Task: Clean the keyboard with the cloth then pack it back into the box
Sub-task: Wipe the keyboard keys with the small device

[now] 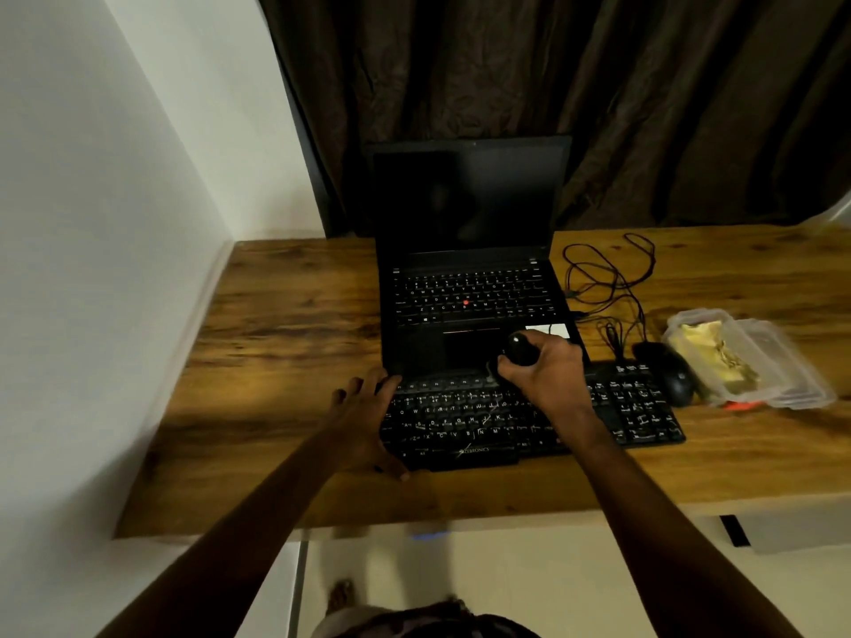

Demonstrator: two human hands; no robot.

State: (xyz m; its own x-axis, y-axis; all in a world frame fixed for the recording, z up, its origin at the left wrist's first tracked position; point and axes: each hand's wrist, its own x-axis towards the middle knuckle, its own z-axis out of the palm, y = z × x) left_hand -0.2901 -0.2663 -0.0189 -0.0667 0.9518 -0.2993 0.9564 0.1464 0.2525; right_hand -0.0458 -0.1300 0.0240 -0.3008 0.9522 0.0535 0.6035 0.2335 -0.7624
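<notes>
On the desk (276,315), just in front of the laptop (469,287), lies the keyboard (483,421); the left hand (364,421) rests spread on its left end. The right hand (543,366) is clenched around a small dark round object (518,346) above the top row, so I judge the cleaning step is in hand. No cloth or box is visible, so next the keys need wiping.

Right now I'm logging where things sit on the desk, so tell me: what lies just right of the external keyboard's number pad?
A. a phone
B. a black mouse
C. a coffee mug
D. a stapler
B: a black mouse sits against the right end of the keyboard, with a clear plastic container just beyond it.
</notes>
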